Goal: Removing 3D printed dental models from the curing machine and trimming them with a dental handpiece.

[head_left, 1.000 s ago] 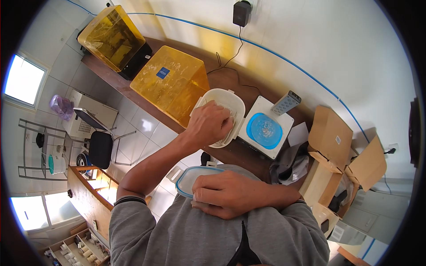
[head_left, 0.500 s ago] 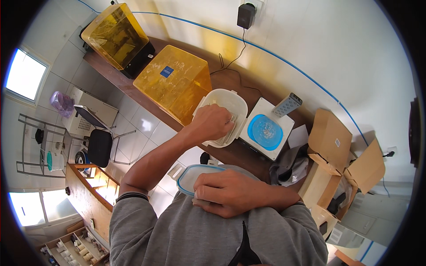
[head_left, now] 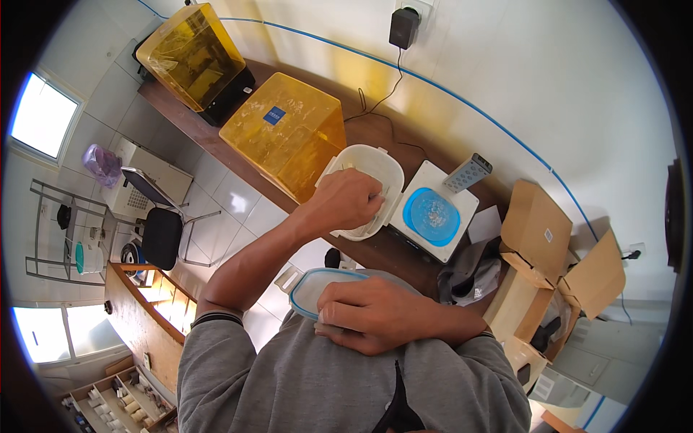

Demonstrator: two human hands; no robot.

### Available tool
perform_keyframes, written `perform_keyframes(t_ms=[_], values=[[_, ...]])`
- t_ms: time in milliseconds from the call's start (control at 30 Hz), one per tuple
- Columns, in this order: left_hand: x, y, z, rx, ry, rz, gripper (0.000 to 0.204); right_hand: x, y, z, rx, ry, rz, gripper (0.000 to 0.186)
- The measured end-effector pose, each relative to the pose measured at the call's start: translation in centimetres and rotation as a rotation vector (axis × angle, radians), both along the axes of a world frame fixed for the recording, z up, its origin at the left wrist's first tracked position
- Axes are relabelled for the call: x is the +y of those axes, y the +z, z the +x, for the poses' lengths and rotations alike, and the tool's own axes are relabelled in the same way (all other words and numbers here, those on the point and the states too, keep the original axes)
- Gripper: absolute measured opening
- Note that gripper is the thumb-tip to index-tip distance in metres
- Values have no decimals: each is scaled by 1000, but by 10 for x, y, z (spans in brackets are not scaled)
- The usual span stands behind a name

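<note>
My left hand (head_left: 349,200) reaches down into a white plastic tub (head_left: 390,169) on the brown bench. Its fingers are curled, and whatever they grip inside the tub is hidden. Close to my chest, my right hand (head_left: 372,314) is closed on a translucent lid with a blue seal (head_left: 328,285), whose clip tab points left. Just right of the tub stands a white square machine (head_left: 451,206). A blue round dish (head_left: 433,216) with pale bits on it lies on top, beside a grey perforated upright piece (head_left: 469,173).
An orange see-through cover (head_left: 281,130) stands left of the tub, with another orange-covered machine (head_left: 191,61) behind it. Open cardboard boxes (head_left: 538,231) and a grey plastic bag (head_left: 469,274) are at the right. A black chair (head_left: 162,238) stands on the floor at left.
My left hand has shifted very slightly within the tub. The right hand keeps its hold on the lid, and the view has moved a little.
</note>
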State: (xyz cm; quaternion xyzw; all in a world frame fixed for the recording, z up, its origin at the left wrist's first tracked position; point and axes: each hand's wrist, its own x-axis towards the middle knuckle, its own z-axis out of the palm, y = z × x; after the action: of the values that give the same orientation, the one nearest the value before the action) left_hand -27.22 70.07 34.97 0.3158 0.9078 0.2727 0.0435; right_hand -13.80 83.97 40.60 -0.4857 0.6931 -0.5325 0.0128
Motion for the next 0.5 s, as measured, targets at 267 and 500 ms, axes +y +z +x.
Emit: perform_keyframes(t_ms=[267, 500], values=[[-3, 13, 2, 50, 38, 47, 28, 1, -2, 2, -6, 5, -3, 25], [1, 30, 1, 37, 63, 63, 30, -1, -1, 0, -9, -5, -3, 25]])
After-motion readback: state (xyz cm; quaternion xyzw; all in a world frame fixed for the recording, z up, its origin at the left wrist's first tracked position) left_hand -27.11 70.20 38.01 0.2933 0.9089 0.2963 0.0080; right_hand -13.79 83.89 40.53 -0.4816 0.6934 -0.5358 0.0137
